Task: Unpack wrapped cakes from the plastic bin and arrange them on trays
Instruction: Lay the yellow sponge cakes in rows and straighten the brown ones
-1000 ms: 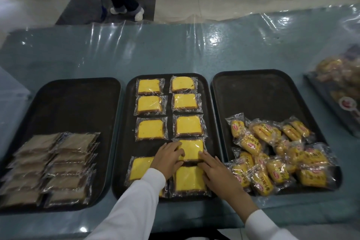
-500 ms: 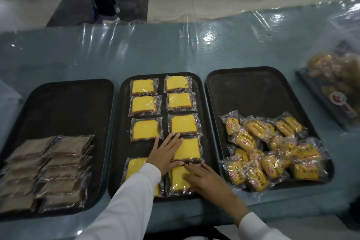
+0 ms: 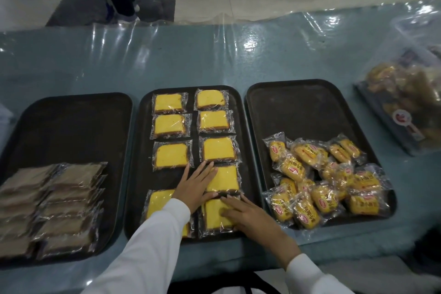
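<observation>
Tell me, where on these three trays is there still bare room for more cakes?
The left tray is bare beyond the brown cakes. The right tray is bare beyond the heaped yellow buns. The middle tray is crowded: one gap remains in its left column, under the left hand. The right hand rests on the nearest cake.

Left hand [image 3: 196,184] and right hand [image 3: 248,216] flat, fingers straight, white-sleeved arms extended
</observation>
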`<state>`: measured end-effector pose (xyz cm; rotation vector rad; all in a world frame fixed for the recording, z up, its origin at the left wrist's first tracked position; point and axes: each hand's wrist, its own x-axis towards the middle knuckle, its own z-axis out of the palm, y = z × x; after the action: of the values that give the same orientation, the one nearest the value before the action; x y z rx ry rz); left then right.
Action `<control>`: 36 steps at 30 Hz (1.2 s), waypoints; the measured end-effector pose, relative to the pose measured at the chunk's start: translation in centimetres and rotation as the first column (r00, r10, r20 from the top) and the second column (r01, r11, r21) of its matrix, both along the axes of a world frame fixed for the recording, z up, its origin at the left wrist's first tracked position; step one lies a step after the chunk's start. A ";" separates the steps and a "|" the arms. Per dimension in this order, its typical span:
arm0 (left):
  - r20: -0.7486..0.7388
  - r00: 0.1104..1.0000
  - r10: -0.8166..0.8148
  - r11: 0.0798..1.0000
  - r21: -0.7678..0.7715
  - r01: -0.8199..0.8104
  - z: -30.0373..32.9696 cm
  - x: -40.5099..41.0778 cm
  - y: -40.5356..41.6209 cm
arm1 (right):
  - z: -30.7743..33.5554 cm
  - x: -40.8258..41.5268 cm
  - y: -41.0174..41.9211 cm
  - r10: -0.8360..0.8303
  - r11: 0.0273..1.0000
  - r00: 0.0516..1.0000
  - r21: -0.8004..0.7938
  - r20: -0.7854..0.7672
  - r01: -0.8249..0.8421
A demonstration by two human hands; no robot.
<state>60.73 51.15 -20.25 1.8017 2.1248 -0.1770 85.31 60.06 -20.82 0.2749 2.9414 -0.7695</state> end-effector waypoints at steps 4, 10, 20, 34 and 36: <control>0.106 0.990 0.093 0.994 0.048 -0.099 1.5 -0.8 -2.0 | 1.0 -0.4 -0.2 -0.036 0.997 0.999 -0.072 -0.008 0.035; 0.211 0.915 0.344 0.934 0.025 -0.357 3.8 -3.4 -8.6 | 1.5 -4.7 -2.5 -0.045 0.998 0.993 -0.057 -0.112 0.038; 0.367 0.805 0.465 0.875 -0.055 -0.481 3.3 -5.6 -15.8 | 0.6 -10.2 -7.9 -0.064 0.992 0.978 0.091 -0.197 0.083; 0.316 0.849 0.424 0.892 0.014 -0.451 2.8 -7.4 -11.7 | 1.0 -13.9 -7.5 -0.232 0.947 0.966 0.201 -0.117 0.252; 0.293 0.857 0.424 0.894 0.015 -0.448 2.6 -7.6 -11.2 | 0.8 -14.2 -7.4 -0.252 0.942 0.961 0.200 -0.115 0.271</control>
<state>53.17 39.94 -17.70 1.2396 2.2815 0.2731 71.14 52.68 -20.00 0.6777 3.1130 -0.4978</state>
